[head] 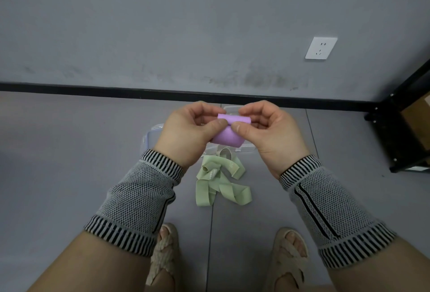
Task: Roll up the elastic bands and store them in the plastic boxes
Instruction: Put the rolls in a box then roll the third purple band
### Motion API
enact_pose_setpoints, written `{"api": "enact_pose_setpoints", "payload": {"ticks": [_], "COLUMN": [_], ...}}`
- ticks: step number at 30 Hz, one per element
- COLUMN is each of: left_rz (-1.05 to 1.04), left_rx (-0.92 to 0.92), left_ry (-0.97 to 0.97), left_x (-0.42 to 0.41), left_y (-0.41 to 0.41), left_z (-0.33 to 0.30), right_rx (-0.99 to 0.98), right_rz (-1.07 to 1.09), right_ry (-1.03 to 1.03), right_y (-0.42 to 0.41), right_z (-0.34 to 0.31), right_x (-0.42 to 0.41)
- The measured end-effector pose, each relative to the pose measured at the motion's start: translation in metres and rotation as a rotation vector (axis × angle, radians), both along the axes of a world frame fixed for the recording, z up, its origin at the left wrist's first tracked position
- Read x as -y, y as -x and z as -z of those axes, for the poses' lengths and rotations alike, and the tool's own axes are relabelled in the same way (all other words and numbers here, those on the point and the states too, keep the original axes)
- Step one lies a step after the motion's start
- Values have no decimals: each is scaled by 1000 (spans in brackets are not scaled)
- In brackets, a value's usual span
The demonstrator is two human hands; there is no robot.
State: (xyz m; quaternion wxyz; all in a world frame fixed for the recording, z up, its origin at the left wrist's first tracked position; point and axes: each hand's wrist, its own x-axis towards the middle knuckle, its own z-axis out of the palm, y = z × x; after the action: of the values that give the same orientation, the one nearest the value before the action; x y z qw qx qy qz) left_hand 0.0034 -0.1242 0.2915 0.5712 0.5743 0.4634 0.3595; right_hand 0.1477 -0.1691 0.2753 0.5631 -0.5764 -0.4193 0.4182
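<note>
- Pinching the purple band [229,134] from both sides, the left hand [189,131] and right hand [267,132] hold it up in front of the body, above the floor [69,152]; thumbs press on top and curled fingers [250,111] wrap behind, likely so the coil cannot spring open.
- Its upper edge is turned over into a short roll, while the rest hangs loose just below the thumbs, so the rolling looks barely begun.
- Directly beneath the hands sit the clear plastic boxes [152,137], mostly hidden; whether they hold anything cannot be told.
- Nearer the feet, a green band [221,183] lies unrolled in a tangle on the floor, just beside the boxes, probably waiting its turn.
- Farther off, near the right end of the wall, stands a black shelf frame [395,124].
</note>
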Motion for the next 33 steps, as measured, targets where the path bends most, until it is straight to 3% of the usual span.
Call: {"api": "enact_pose_setpoints", "payload": {"ticks": [7, 12, 24, 33], "left_rz": [-46, -16, -84, -65], "left_rx": [66, 126, 28, 103], "left_ry": [11, 148, -32, 19], "left_x": [-2, 1, -1, 2], "left_y": [0, -3, -3, -8], "left_z": [1, -1, 3, 4], "right_rx": [-12, 24, 4, -117], "right_rz": [22, 34, 210, 257], "right_ry": [-17, -44, -66, -2], "right_y": [-3, -3, 12, 11], "right_z": [0, -1, -1, 7], "right_x": [0, 1, 1, -2]}}
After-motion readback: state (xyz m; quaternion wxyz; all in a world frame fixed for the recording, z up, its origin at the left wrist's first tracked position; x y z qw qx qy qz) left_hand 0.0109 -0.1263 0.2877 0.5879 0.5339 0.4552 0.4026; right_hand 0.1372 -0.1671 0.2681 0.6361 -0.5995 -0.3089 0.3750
